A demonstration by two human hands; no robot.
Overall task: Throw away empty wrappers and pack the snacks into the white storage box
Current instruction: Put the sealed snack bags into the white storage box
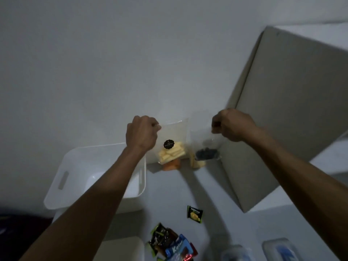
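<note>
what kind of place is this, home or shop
Most likely a home, perhaps a bedroom or storage corner: a plain white wall, a white storage box on a pale surface, and loose snack packets being sorted by hand. No shop fittings show.

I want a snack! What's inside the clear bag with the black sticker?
Pale yellow stick-shaped snacks lie piled at the bottom of the clear bag, which the left hand holds up. The rest looks empty. The black sticker hides a little.
</note>
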